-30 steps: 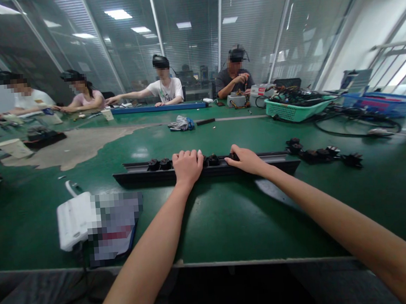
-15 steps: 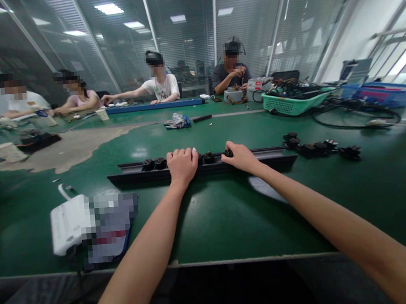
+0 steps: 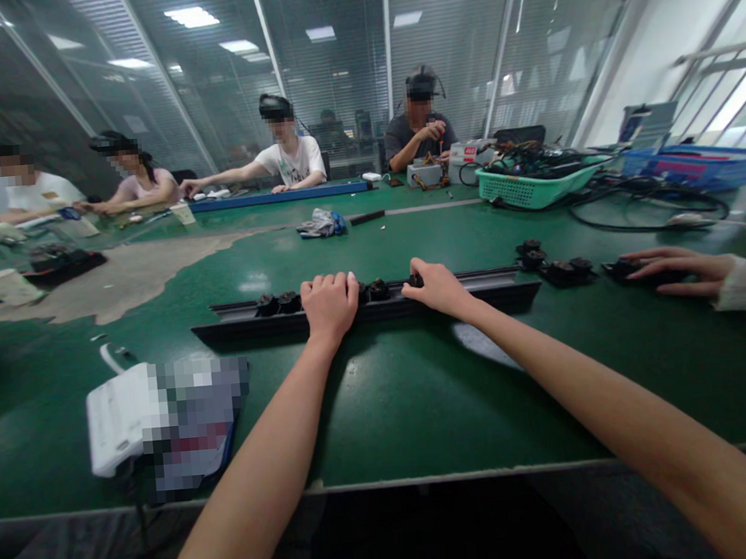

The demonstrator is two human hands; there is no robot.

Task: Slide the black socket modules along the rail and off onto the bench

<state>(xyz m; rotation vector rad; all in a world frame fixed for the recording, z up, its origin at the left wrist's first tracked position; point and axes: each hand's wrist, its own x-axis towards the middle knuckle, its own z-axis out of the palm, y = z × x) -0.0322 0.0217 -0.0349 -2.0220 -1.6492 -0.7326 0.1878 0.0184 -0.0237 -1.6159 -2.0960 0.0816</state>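
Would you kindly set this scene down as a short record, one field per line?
Left hand: curled over the long black rail; what lies beneath is hidden
Right hand: pinching a small black piece at the rail
Along the rail: more black pieces, on both sides of the left hand
Off its right end: loose black pieces
Co-worker's hand: on a dark item near those
Farther back: green basket heaped with cables
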